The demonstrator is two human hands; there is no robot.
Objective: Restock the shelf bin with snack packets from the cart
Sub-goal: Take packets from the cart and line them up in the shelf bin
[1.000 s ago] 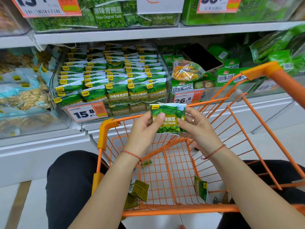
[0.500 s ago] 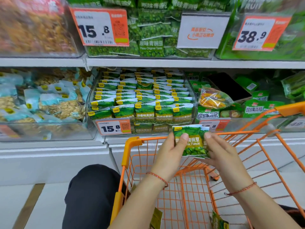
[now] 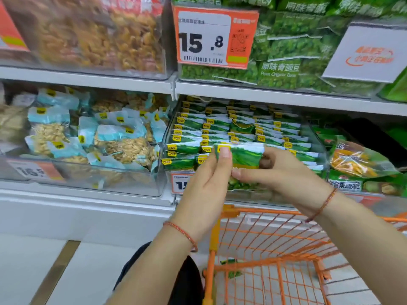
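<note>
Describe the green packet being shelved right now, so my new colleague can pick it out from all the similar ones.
Find the clear shelf bin of green pea packets above the orange cart. In front of its rows, the green packet is held up between the left hand and right hand. It alone is gripped by fingers; the others stand in rows.

Glossy plastic snack packet [image 3: 244, 156]; clear smooth plastic shelf bin [image 3: 167, 133]; orange painted wire cart [image 3: 273, 245].
</note>
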